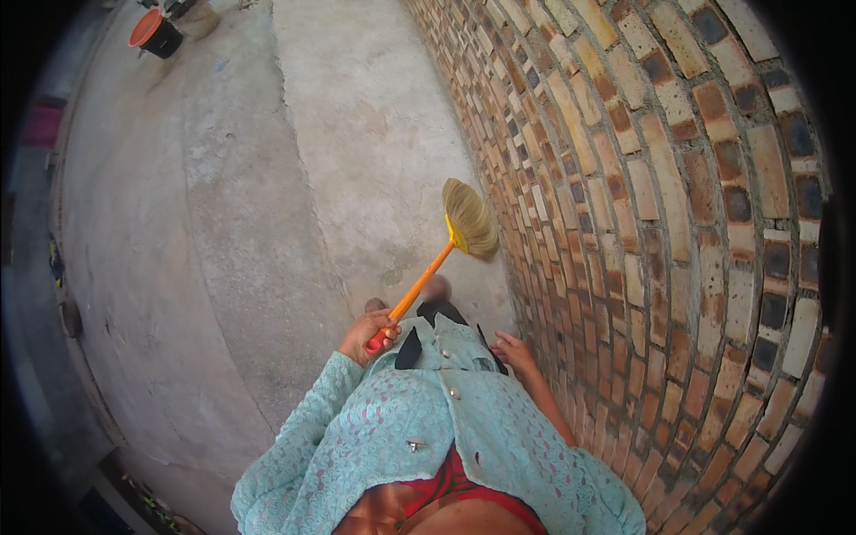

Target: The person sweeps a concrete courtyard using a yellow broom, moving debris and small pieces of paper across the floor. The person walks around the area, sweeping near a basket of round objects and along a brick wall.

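Observation:
My left hand [361,337] is wrapped round the red grip end of a broom [423,281] in front of my waist. The broom has an orange handle, a yellow collar and a fan of pale straw bristles [471,220]. It slants forward and to the right, its bristles low over the concrete close to the foot of the brick wall. Beside my right hip hangs my right hand [513,350], holding nothing, with its fingers loosely apart. The tips of my shoes [437,287] show partly beneath the broom handle.
A brick wall [642,223] runs along my whole right side. Grey concrete floor [241,223] stretches ahead and left, with a rough seam running lengthwise. At the far left stand a black bucket with an orange rim [156,36] and a greyish container [194,18].

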The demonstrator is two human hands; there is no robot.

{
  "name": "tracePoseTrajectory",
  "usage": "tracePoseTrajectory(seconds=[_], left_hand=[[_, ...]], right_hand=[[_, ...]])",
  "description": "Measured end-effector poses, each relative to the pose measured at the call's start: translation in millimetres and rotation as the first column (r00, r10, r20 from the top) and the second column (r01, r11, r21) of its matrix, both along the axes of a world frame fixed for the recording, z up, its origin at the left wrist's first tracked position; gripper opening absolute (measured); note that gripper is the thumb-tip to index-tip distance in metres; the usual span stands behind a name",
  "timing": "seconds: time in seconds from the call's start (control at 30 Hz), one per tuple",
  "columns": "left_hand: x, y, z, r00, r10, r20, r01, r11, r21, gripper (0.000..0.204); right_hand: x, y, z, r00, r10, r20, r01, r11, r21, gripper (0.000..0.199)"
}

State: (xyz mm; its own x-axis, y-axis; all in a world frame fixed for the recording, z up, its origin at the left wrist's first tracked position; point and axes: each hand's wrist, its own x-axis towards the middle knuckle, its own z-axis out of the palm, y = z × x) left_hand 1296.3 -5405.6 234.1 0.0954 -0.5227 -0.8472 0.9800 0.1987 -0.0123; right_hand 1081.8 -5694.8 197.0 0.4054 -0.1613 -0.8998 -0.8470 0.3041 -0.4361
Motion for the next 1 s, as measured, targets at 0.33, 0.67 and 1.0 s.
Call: tracePoseTrajectory(seconds=[0.33, 0.67, 1.0], left_hand=[[-18.5, 63.4, 55.3, 0.975, -0.018, 0.223, -0.024, 0.982, 0.187, 0.027], [-3.9, 15.6, 95.4, 0.879, -0.134, 0.457, 0.006, 0.962, 0.272, 0.024], [11.1, -35.1, 123.2, 0.768, -0.201, 0.608, 0.168, 0.979, 0.111, 0.049]], right_hand=[[73.7, 15.3, -19.6, 0.918, 0.345, 0.198, -0.314, 0.934, -0.168, 0.042], [216.0, 132.2, -11.6, 0.962, 0.213, 0.17, -0.27, 0.824, 0.497, 0.056], [240.7, 128.2, 10.4, 0.881, -0.403, 0.246, 0.241, 0.832, 0.5, 0.016]])
